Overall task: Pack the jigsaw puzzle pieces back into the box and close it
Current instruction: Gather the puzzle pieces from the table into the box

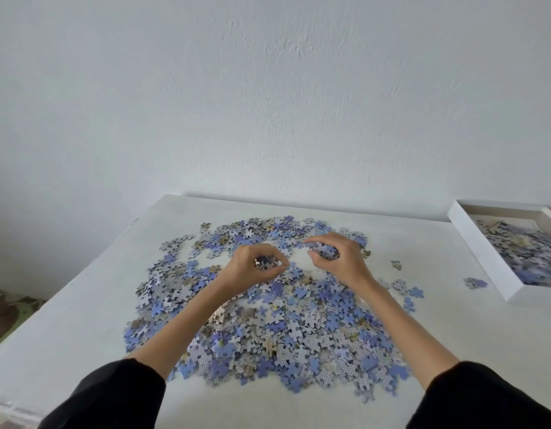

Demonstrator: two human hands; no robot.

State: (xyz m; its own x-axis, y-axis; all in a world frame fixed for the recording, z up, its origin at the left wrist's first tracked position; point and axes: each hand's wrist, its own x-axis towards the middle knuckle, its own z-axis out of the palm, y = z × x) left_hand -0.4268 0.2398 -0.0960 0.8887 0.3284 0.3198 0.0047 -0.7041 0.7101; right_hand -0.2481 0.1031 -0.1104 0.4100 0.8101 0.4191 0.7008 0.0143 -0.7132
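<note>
The table [82,305] has bare room on its left side, out to the edge. My left hand [252,270] reaches out over the puzzle pieces [283,332], with its fingers curled tight round a small bunch of them. Just beside it, my right hand [339,261] is curled round another bunch, thumb low and fingers arched over. Both arms stretch forward across the big pile in the middle of the table. More bare room lies right of the pile, with a few loose pieces on it. The box [484,261] sits open at the far right, well apart from my hands, with pieces inside.
</note>
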